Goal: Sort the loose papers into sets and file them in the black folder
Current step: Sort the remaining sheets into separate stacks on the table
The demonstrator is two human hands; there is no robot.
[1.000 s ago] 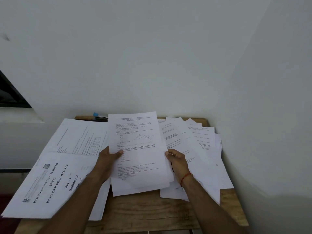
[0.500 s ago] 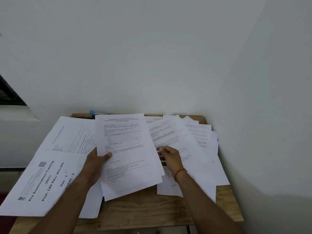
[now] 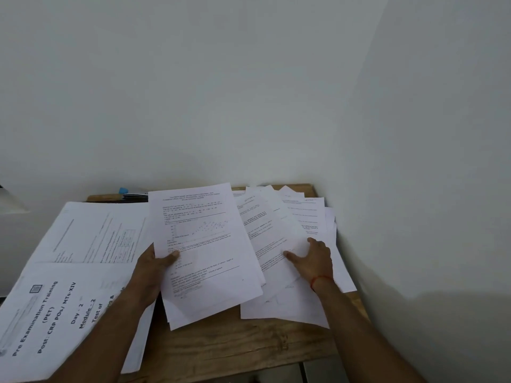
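Left hand (image 3: 153,273) pinches the sheaf (image 3: 206,261), long axis pointing away; right hand (image 3: 314,259) presses flat on spread papers (image 3: 272,225).

Two arms show, each with a bare hand and a bare forearm. The left hand (image 3: 150,272) and the left forearm (image 3: 110,335) are uncovered along all the length I can see. So are the right hand (image 3: 315,261) and the right forearm (image 3: 359,327). The only thing worn is a thin red thread (image 3: 320,280), a slim band lying close around the right wrist, just behind the hand.
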